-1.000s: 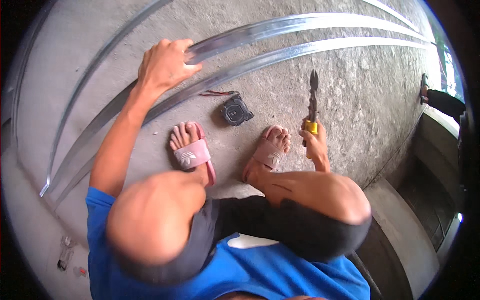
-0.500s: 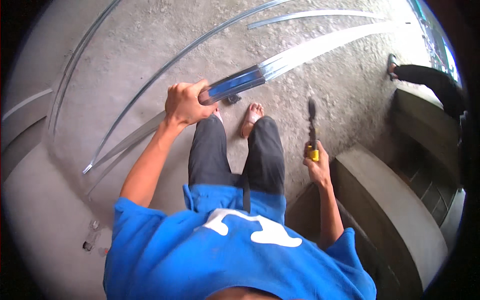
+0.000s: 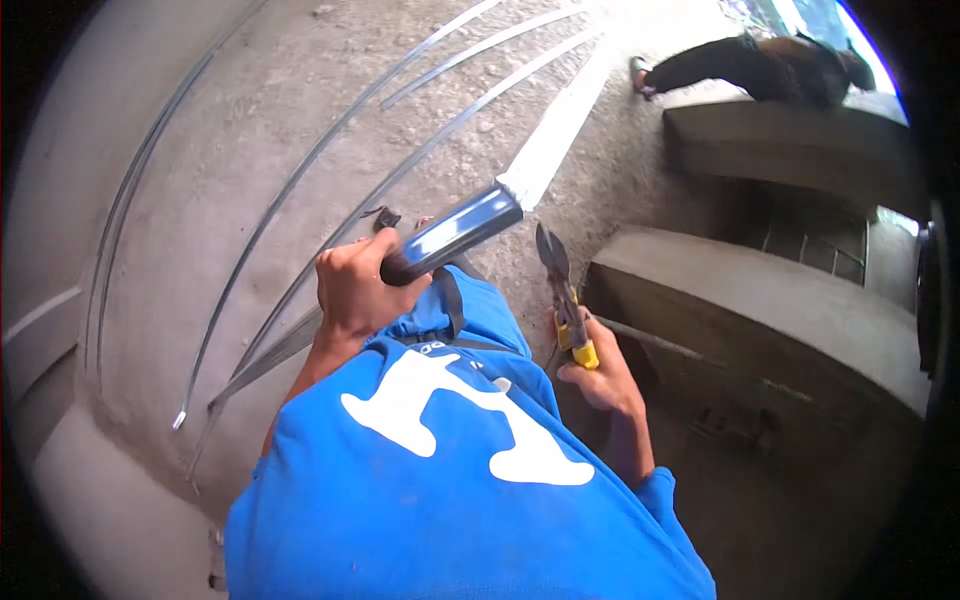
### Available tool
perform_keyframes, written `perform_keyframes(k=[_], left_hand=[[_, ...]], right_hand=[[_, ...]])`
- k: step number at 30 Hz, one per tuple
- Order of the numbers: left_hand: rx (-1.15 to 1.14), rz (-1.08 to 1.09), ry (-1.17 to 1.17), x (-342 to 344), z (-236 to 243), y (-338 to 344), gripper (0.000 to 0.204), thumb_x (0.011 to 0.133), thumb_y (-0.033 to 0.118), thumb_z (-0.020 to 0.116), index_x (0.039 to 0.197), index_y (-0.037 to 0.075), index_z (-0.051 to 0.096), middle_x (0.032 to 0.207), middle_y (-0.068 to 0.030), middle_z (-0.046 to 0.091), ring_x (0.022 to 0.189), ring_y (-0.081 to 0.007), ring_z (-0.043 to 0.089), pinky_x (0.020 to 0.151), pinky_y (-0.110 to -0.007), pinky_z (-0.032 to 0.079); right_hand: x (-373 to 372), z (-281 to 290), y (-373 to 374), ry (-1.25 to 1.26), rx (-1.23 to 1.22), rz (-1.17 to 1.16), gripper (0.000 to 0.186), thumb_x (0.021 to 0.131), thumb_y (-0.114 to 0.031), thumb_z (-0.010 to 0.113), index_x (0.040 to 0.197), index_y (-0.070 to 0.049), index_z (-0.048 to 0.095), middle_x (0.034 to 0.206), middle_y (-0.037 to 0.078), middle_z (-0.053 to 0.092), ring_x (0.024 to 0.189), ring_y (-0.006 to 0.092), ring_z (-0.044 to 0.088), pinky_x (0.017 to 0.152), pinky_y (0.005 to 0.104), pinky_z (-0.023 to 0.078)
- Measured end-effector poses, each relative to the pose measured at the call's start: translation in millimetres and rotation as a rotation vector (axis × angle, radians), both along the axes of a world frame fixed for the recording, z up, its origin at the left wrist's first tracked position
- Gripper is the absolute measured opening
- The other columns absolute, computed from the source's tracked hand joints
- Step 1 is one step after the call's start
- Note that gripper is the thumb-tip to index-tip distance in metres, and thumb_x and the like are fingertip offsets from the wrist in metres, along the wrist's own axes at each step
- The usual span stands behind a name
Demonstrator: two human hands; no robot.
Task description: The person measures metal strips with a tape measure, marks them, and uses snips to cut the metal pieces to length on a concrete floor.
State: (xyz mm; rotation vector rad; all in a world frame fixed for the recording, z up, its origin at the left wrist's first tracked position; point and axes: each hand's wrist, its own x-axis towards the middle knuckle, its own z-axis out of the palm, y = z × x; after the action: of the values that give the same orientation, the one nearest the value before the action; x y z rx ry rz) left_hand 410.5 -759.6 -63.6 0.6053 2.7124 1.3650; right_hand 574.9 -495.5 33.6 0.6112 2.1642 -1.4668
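My left hand is wrapped around the near end of a long shiny metal channel, raised above the floor. The channel runs away from me to the upper right, where its far part looks white in the glare. On the other side of my body, my right hand grips tin snips by their yellow handles. The snips point away from me, with the blades slightly apart. Their tips are close to the channel's side in the picture but do not touch it.
Several long thin metal strips lie across the rough concrete floor at the left and ahead. A small dark object lies beyond my left hand. Concrete ledges stand at the right. Another person is at the far right.
My view has swung to the right, and the channel now points more steeply away from me. The snips have come nearer the channel. Both hands keep their hold.
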Motion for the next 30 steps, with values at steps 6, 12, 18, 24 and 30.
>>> perform_keyframes(k=[6,12,18,24,30], left_hand=[[0.115,-0.129,-0.087,-10.3,12.5,4.8,0.024,0.069,0.020,0.081,0.072,0.007,0.061,0.063,-0.0128,0.065,0.059,-0.0332,0.067,0.055,-0.041,0.051],[0.147,-0.215,-0.228,-6.7,7.2,8.4,0.023,0.075,0.014,0.077,0.087,0.004,0.061,0.068,-0.0183,0.067,0.067,-0.0362,0.071,0.062,-0.044,0.054],[0.121,-0.225,-0.192,-8.5,11.5,8.3,0.027,0.077,0.015,0.080,0.089,0.003,0.060,0.069,-0.0176,0.068,0.069,-0.0343,0.072,0.061,-0.042,0.054],[0.130,-0.247,-0.154,-10.1,8.6,8.0,0.027,0.078,0.015,0.079,0.091,0.003,0.060,0.069,-0.0174,0.067,0.070,-0.0350,0.072,0.062,-0.043,0.055],[0.115,-0.250,-0.171,-8.8,10.1,6.9,0.026,0.077,0.014,0.078,0.092,0.003,0.060,0.069,-0.0182,0.067,0.069,-0.0369,0.071,0.063,-0.044,0.055]], right_hand=[[-5.3,13.2,-0.6,-0.001,0.255,0.085,0.059,0.055,-0.001,0.063,0.113,-0.002,0.056,0.102,0.007,0.057,0.099,0.0229,0.053,0.096,0.0332,0.041],[-3.1,22.1,-2.3,-0.020,0.212,0.070,0.059,0.056,-0.004,0.065,0.114,-0.002,0.057,0.102,0.007,0.059,0.100,0.0226,0.055,0.095,0.0338,0.042],[-5.0,44.7,5.6,-0.081,0.228,0.035,0.064,0.056,-0.005,0.066,0.119,-0.002,0.058,0.104,0.007,0.060,0.101,0.0214,0.056,0.096,0.0346,0.043],[-22.6,56.1,13.8,-0.090,0.275,0.099,0.065,0.057,-0.006,0.067,0.121,-0.003,0.059,0.104,0.007,0.061,0.099,0.0220,0.058,0.097,0.0362,0.045],[-41.8,58.4,13.9,-0.057,0.308,0.194,0.055,0.058,-0.006,0.065,0.112,-0.004,0.059,0.098,0.006,0.059,0.093,0.0208,0.055,0.090,0.0342,0.045]])
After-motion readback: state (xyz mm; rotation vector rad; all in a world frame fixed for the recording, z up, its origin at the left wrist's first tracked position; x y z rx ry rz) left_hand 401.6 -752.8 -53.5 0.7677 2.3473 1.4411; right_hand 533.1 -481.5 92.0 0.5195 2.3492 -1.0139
